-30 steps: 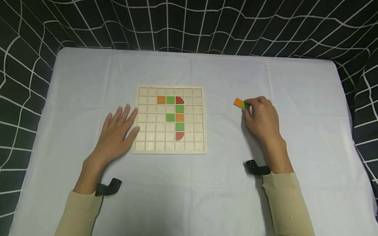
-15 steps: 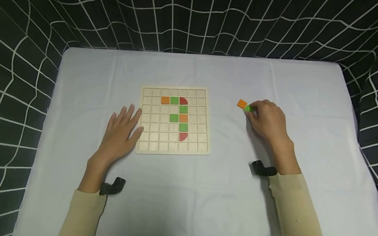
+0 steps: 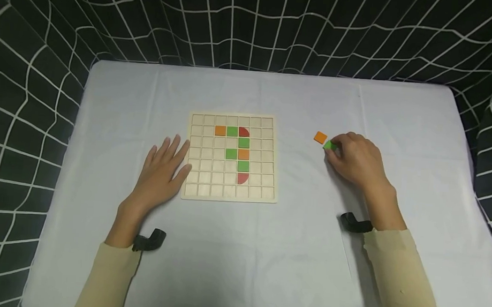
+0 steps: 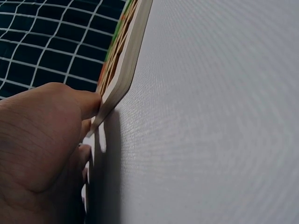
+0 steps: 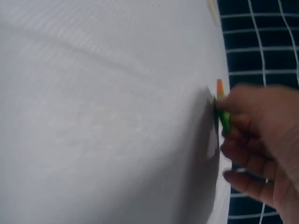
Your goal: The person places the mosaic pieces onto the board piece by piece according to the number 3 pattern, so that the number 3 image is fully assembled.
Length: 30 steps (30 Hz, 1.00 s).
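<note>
Between thumb and fingertips my right hand (image 3: 357, 160) pinches a green tile (image 3: 329, 145), partly covered by the fingers. In the right wrist view the green tile (image 5: 224, 120) is tilted, close over the cloth. An orange square tile (image 3: 320, 137) lies just beyond it. My left hand (image 3: 158, 174) is spread flat, its thumb and index fingertips at the left edge of a wooden grid board (image 3: 205, 190). Set in the board's cells are green squares (image 3: 243, 166), orange squares (image 3: 243, 154) and two red quarter-round tiles (image 3: 242, 177). The left wrist view shows the thumb against the board's side (image 4: 122, 77).
A white cloth (image 3: 239, 261) covers the table. Dark walls with white netting (image 3: 262, 27) stand behind it and at both sides. Black wrist camera mounts (image 3: 149, 240) stick out from both wrists, close over the cloth.
The right hand has drawn the green tile a little away from the orange tile, leaving a gap. The head view has shifted slightly. The left hand stays at the board's edge.
</note>
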{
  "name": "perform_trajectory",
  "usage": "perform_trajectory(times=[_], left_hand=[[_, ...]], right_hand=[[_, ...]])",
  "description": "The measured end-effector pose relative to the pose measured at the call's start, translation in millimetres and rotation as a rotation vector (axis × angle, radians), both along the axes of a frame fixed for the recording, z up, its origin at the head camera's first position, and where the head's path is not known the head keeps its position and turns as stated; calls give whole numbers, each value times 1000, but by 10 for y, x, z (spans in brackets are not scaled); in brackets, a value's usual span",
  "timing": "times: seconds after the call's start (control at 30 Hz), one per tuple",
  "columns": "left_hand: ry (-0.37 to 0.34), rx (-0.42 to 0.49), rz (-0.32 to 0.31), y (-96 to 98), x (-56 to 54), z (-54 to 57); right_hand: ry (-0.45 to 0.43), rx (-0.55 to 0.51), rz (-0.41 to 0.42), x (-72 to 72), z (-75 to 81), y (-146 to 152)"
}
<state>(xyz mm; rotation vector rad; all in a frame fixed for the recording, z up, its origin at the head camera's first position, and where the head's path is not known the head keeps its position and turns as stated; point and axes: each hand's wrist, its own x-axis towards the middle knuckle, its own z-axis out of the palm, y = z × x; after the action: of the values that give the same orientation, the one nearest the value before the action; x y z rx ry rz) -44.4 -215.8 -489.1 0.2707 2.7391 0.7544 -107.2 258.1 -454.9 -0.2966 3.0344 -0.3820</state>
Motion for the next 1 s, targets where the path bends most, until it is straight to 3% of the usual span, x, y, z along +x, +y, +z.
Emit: perform_trajectory(times=[0.23, 0.5, 1.0], left_hand=[[-10, -2, 0, 11, -17, 17], [-7, 0, 9, 23, -4, 8], [-9, 6, 15, 31, 3, 21]], right_hand=[[106, -154, -51, 142, -32, 50], [204, -271, 102, 228, -21, -155], [263, -383, 217, 196, -19, -498]])
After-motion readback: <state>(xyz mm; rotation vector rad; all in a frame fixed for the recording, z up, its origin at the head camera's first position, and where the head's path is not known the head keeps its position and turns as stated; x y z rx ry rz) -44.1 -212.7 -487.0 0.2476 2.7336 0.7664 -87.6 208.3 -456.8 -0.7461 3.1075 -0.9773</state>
